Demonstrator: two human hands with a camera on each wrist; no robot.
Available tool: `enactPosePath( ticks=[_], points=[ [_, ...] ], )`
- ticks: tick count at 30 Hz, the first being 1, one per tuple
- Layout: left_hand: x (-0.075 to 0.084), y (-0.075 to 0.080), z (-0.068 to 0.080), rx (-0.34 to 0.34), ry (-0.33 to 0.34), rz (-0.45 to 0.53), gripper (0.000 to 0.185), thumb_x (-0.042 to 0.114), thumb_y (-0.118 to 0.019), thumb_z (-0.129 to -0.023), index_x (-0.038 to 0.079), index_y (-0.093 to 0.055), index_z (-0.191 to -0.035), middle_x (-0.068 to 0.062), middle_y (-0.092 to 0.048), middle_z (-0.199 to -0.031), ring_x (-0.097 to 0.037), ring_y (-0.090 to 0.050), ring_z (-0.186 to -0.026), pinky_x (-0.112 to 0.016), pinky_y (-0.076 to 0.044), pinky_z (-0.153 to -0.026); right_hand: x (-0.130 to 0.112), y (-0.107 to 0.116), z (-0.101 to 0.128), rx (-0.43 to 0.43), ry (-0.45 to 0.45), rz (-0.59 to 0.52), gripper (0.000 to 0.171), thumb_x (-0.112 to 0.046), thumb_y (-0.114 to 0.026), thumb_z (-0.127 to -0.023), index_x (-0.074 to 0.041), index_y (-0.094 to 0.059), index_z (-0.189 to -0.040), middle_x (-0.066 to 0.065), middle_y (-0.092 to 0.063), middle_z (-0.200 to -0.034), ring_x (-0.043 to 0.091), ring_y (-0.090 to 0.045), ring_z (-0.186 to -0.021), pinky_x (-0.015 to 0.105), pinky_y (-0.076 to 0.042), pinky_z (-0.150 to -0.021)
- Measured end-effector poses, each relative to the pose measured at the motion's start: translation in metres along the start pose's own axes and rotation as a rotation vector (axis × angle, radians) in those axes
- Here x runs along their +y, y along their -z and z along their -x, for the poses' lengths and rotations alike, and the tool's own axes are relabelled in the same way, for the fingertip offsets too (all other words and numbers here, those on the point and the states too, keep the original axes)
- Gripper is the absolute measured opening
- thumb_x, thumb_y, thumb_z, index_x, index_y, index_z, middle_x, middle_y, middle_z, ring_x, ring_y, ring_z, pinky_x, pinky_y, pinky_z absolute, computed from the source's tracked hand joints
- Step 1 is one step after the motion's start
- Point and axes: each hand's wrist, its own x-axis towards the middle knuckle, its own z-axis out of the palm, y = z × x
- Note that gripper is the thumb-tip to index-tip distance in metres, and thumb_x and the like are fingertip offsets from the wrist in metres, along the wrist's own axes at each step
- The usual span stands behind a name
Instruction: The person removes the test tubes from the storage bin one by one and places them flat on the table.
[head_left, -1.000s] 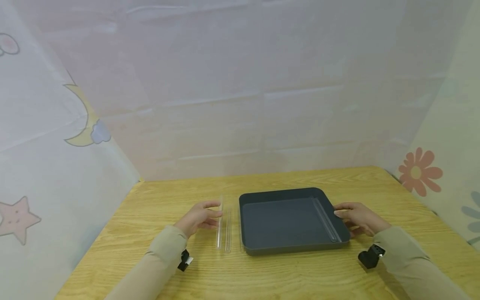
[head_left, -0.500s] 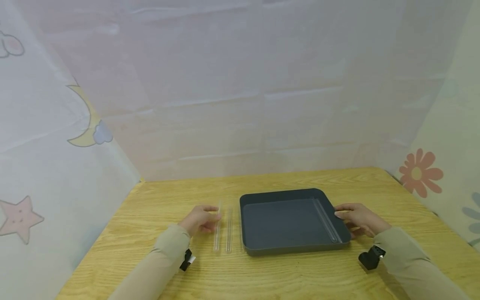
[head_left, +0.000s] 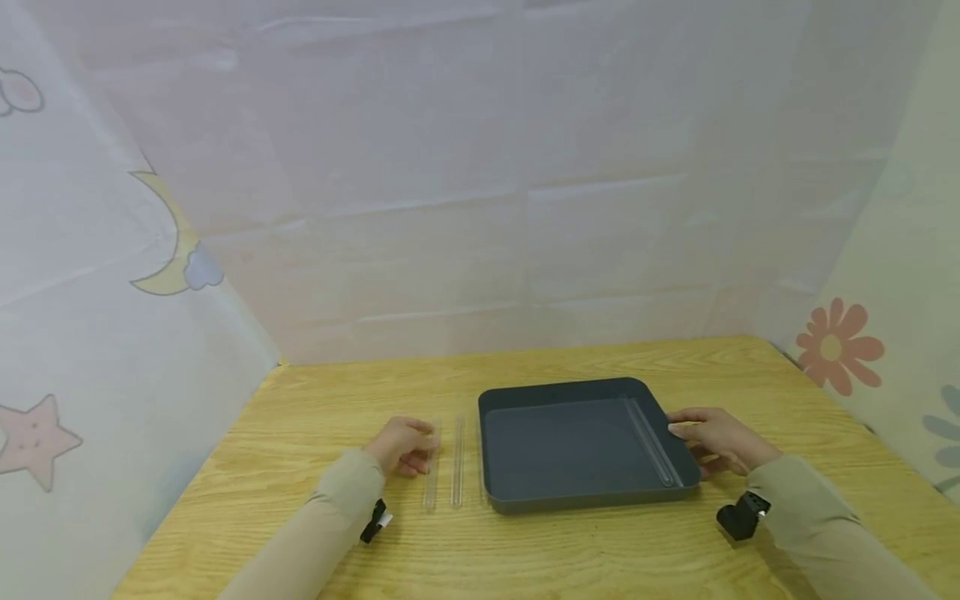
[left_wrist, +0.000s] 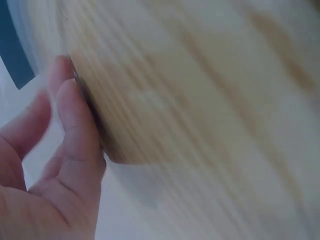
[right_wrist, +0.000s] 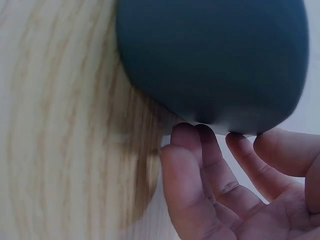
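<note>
A dark grey tray [head_left: 525, 498] lies on the wooden table [head_left: 600, 550], with one clear tube [head_left: 654, 450] inside along its right wall. Left of the tray lie two more clear tubes, the left tube [head_left: 431, 483] and its neighbour [head_left: 457, 467]. My left hand [head_left: 403, 447] has its fingers curled onto the left tube; its wrist view is blurred and shows fingers [left_wrist: 75, 130] against the table. My right hand [head_left: 714, 438] grips the tray's right rim, thumb on top. In the right wrist view its fingers [right_wrist: 200, 170] curl under the tray's wall [right_wrist: 215, 55].
Pale curtains with moon, star and flower prints enclose the table on the left, back and right. Bare wood stretches behind the tray [head_left: 525, 367] and along the front edge. A sliver of the tray [left_wrist: 14, 65] shows in the left wrist view.
My left hand has drawn back to the left and curled, and the left tube has shifted left with it, away from its neighbour. The right hand and tray have stayed put.
</note>
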Motion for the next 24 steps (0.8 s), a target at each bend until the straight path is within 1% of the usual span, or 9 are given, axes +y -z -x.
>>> enactPosePath(
  ticks=[2,4,7,10,14,17,21,24],
  points=[
    [-0.001,-0.001,-0.001,0.002,-0.004,-0.001,0.051,0.008,-0.065,-0.093,-0.01,-0.046,-0.136,-0.008,-0.066,-0.08,-0.013,-0.063,-0.056,-0.025,-0.052,-0.054,0.0,0.0,0.001,-0.002,0.001,0.0,0.05,-0.015,-0.048,-0.103,0.013,-0.034,-0.142,0.007,-0.067,-0.088,0.021,-0.058,-0.064,0.036,-0.05,-0.054],
    [-0.002,-0.001,-0.003,0.021,0.004,-0.001,0.048,0.008,-0.065,-0.093,-0.009,-0.048,-0.136,-0.008,-0.065,-0.082,-0.013,-0.063,-0.057,-0.026,-0.052,-0.054,0.0,0.001,0.001,-0.006,0.002,0.002,0.05,-0.015,-0.048,-0.103,0.013,-0.034,-0.142,0.007,-0.066,-0.088,0.021,-0.057,-0.063,0.036,-0.05,-0.054],
    [-0.004,0.001,-0.003,0.036,0.014,-0.006,0.047,0.008,-0.064,-0.093,-0.009,-0.049,-0.134,-0.009,-0.064,-0.084,-0.014,-0.062,-0.057,-0.028,-0.052,-0.054,-0.001,0.001,0.0,-0.006,-0.001,0.003,0.051,-0.015,-0.048,-0.103,0.012,-0.033,-0.143,0.007,-0.066,-0.09,0.021,-0.058,-0.065,0.036,-0.05,-0.054],
    [-0.003,0.003,0.0,0.041,0.031,-0.003,0.047,0.007,-0.064,-0.093,-0.011,-0.048,-0.134,-0.009,-0.063,-0.083,-0.014,-0.062,-0.056,-0.028,-0.052,-0.054,-0.001,0.0,0.0,-0.005,-0.006,0.005,0.051,-0.016,-0.049,-0.103,0.012,-0.033,-0.143,0.008,-0.066,-0.092,0.022,-0.059,-0.067,0.037,-0.051,-0.056],
    [-0.001,0.005,0.004,0.051,0.035,0.011,0.045,0.006,-0.063,-0.093,-0.011,-0.048,-0.132,-0.011,-0.063,-0.082,-0.014,-0.062,-0.055,-0.026,-0.052,-0.052,0.0,0.0,0.0,-0.005,-0.006,0.01,0.052,-0.016,-0.048,-0.103,0.013,-0.033,-0.143,0.007,-0.067,-0.092,0.022,-0.06,-0.068,0.037,-0.051,-0.056],
    [0.001,0.007,0.008,0.062,0.031,0.021,0.042,0.007,-0.062,-0.094,-0.01,-0.049,-0.131,-0.014,-0.063,-0.09,-0.015,-0.062,-0.057,-0.026,-0.052,-0.052,0.0,0.0,0.0,-0.002,-0.003,0.011,0.051,-0.016,-0.049,-0.103,0.013,-0.033,-0.143,0.007,-0.066,-0.091,0.022,-0.059,-0.067,0.036,-0.051,-0.056],
    [0.006,0.009,0.013,0.059,0.021,0.021,0.042,0.01,-0.061,-0.096,-0.008,-0.05,-0.133,-0.019,-0.061,-0.104,-0.018,-0.063,-0.063,-0.029,-0.056,-0.058,0.0,0.0,0.0,-0.001,0.0,0.01,0.051,-0.016,-0.049,-0.103,0.013,-0.033,-0.143,0.007,-0.067,-0.09,0.021,-0.059,-0.066,0.036,-0.051,-0.056],
    [0.009,0.009,0.014,0.049,0.01,0.027,0.043,0.011,-0.059,-0.097,-0.008,-0.049,-0.134,-0.021,-0.06,-0.108,-0.018,-0.065,-0.064,-0.031,-0.058,-0.062,0.0,0.0,-0.001,-0.003,0.004,0.01,0.052,-0.016,-0.049,-0.103,0.013,-0.032,-0.143,0.007,-0.066,-0.09,0.021,-0.058,-0.066,0.036,-0.051,-0.056]
  ],
)
